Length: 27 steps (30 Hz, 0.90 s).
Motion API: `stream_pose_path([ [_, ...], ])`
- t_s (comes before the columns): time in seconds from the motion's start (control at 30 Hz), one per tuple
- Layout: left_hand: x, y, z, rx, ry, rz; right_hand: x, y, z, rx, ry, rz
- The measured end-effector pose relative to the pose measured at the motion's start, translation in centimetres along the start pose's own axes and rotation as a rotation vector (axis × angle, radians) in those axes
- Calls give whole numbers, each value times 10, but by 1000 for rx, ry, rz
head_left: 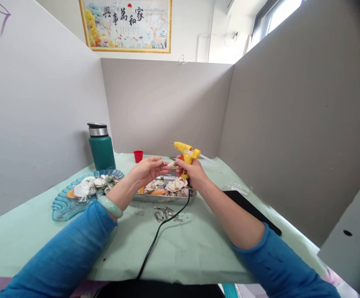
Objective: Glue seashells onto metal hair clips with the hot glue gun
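My right hand (pixel 195 171) is wrapped round the handle of a yellow glue gun (pixel 184 150), its nozzle pointing left and a clear glue stick (pixel 206 158) poking out behind. A small white piece (pixel 171 164) shows at that hand's fingertips. Close by, my left hand (pixel 151 169) pinches a small silvery piece (pixel 163 160) too tiny to name. Beneath both hands a metal tray (pixel 163 198) holds white and orange flower-like pieces (pixel 176 185). Several metal clips (pixel 165 214) lie in front of the tray, beside the gun's black cord (pixel 158 231).
At the left, a blue scalloped plate (pixel 62 207) carries white and green pieces (pixel 101 182). A green bottle (pixel 101 149) and a red cup (pixel 138 156) stand behind. A black flat object (pixel 254 211) and clear plastic (pixel 238 187) lie right. Grey panels (pixel 167 99) enclose the table.
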State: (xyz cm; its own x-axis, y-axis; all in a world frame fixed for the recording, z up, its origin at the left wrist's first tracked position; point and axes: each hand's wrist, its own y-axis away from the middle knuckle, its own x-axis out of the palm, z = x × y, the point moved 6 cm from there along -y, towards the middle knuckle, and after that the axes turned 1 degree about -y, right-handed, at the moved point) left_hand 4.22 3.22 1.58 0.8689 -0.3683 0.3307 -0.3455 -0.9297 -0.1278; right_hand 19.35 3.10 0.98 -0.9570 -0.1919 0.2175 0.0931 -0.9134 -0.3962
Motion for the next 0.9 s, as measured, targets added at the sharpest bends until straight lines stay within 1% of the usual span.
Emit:
stream_pose_path([
  [0.13,0,5,3,-57,20,67,2,3,11,-45,29,154],
  [0.2,-2,7,2,-65,19,86,2,5,14,-20,27,238],
  [0.3,-7,7,0,-59,25,62,0,8,12,31,53,321],
  [0.4,-10,7,-2,-65,40,36,1,11,8,44,95,374],
  [0.53,-10,8,-3,-83,65,41,5,16,4,76,148,430],
  [0.67,-11,9,-4,-76,80,23,7,18,1,97,138,461],
  [0.9,-15,8,-3,-85,65,-13,3,14,-5,95,133,442],
])
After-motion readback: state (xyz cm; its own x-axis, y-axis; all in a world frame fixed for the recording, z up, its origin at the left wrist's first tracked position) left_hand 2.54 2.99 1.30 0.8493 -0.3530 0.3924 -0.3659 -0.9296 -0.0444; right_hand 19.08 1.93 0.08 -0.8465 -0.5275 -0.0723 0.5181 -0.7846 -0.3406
